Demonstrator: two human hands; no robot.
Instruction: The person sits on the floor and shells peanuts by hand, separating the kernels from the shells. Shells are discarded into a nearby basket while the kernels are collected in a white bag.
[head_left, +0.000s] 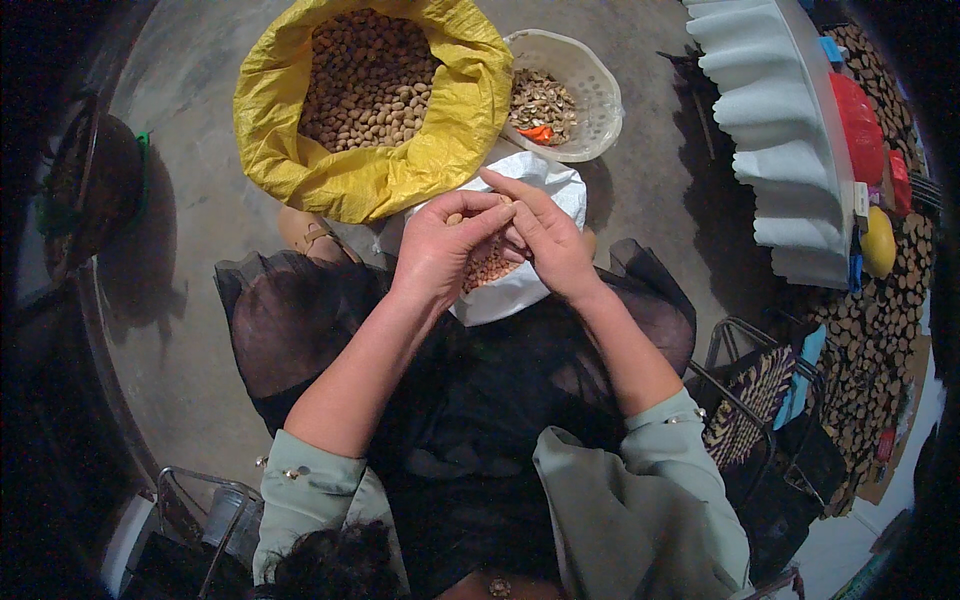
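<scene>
My left hand (442, 236) and my right hand (555, 240) meet at the fingertips in front of my lap. A small tan nut (507, 200) shows between their fingertips, partly covered. Another unshelled nut (454, 219) is tucked in the curled fingers of my left hand. Directly beneath both hands, a white woven sack (559, 184) lies open with reddish kernels (487, 270) inside. Beyond it stands a yellow woven sack (285, 169) with its rim rolled down, full of unshelled nuts (375, 90). My right palm is hidden from above.
A pale plastic basket (600, 112) holds broken shells (540, 101) and an orange scrap (536, 135). To the right are a table with a ruffled white cover (757, 150), a metal-framed chair (750, 405) and stacked logs (862, 322). A dark round container (105, 187) stands left.
</scene>
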